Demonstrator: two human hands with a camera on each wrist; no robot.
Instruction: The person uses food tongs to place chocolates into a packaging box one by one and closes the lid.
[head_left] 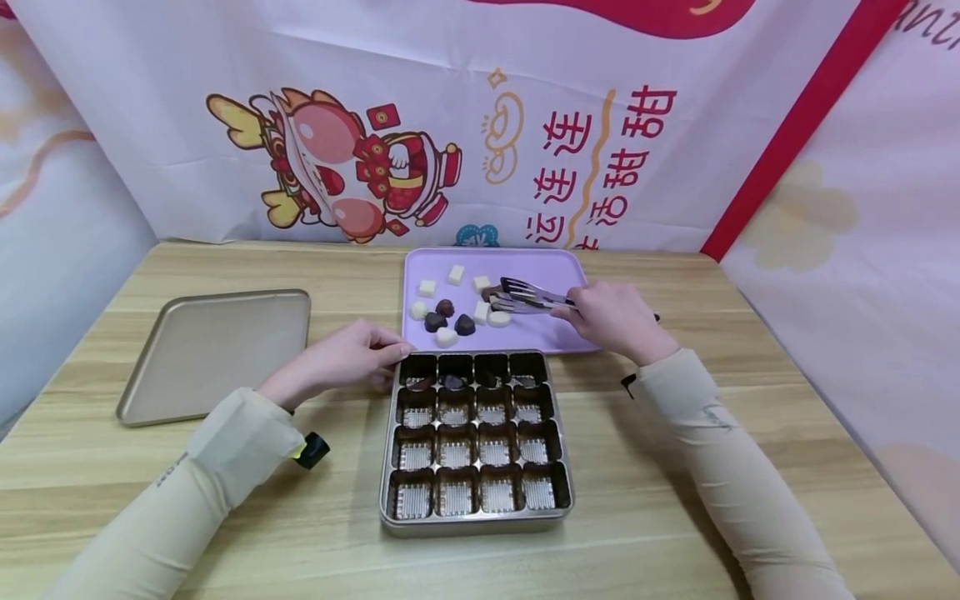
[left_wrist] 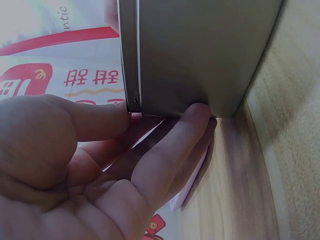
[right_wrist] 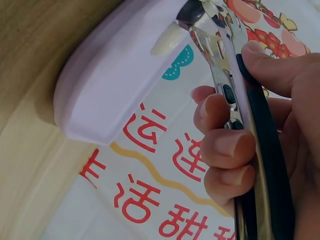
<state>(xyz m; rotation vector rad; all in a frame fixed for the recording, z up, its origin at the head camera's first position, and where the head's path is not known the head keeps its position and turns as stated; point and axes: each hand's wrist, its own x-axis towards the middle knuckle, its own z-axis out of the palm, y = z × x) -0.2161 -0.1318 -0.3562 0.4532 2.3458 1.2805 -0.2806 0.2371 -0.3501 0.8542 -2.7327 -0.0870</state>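
My right hand (head_left: 618, 321) grips metal serving tongs (head_left: 536, 298) with dark handles, fingers wrapped round them in the right wrist view. The slotted tong heads are over a dark brown chocolate (head_left: 491, 292) on the purple tray (head_left: 525, 265). White and dark chocolates lie around it, among them a dark heart-shaped one (head_left: 465, 325). My left hand (head_left: 352, 360) holds the far left corner of a metal tin (head_left: 480, 523), thumb at the rim and fingers against the side. Inside the tin a brown divided insert (head_left: 475, 446) has dark chocolates in its far row.
A flat, shallow gold-coloured tray (head_left: 217, 358) lies on the wooden table (head_left: 337, 533) to the left. Behind the table hangs a printed white cloth (head_left: 337, 50) with red lettering. The purple tray's near edge is close against the tin's far side.
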